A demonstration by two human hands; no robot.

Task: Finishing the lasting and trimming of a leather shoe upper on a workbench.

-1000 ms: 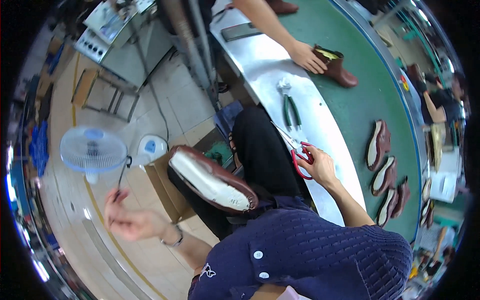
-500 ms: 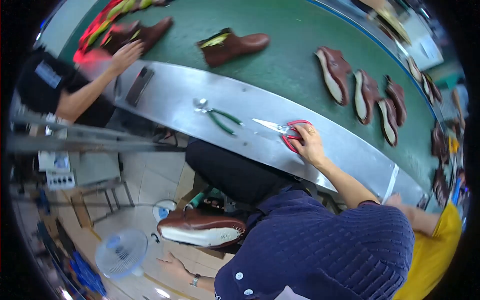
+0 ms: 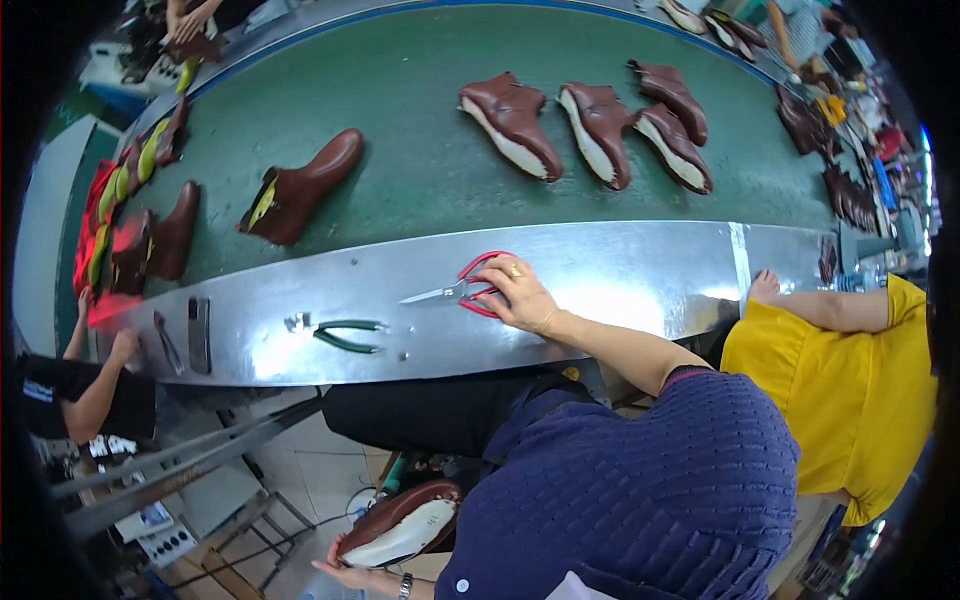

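Note:
My right hand [image 3: 522, 300] rests over the metal ledge, its fingers closed on the red handles of a pair of scissors [image 3: 484, 283]. The scissors' pointed blades lie toward the left. Green-handled pincers [image 3: 346, 337] lie on the ledge to the left of them. Down by my legs, my left hand [image 3: 350, 574] grips one end of a brown boot [image 3: 410, 515], whose white sole is turned toward me. Part of that hand's grip is hidden by the boot.
Beyond the metal ledge [image 3: 620, 290] runs a green belt [image 3: 415, 180] with several brown boots [image 3: 512, 120]. At left, a co-worker's arms [image 3: 98, 385] are near a phone [image 3: 199, 335]. A person in yellow [image 3: 800, 370] sits at right.
My view has swung left-to-right across the bench. My left hand, open and apart from the boot before, now has hold of its end. My right hand stays on the scissors.

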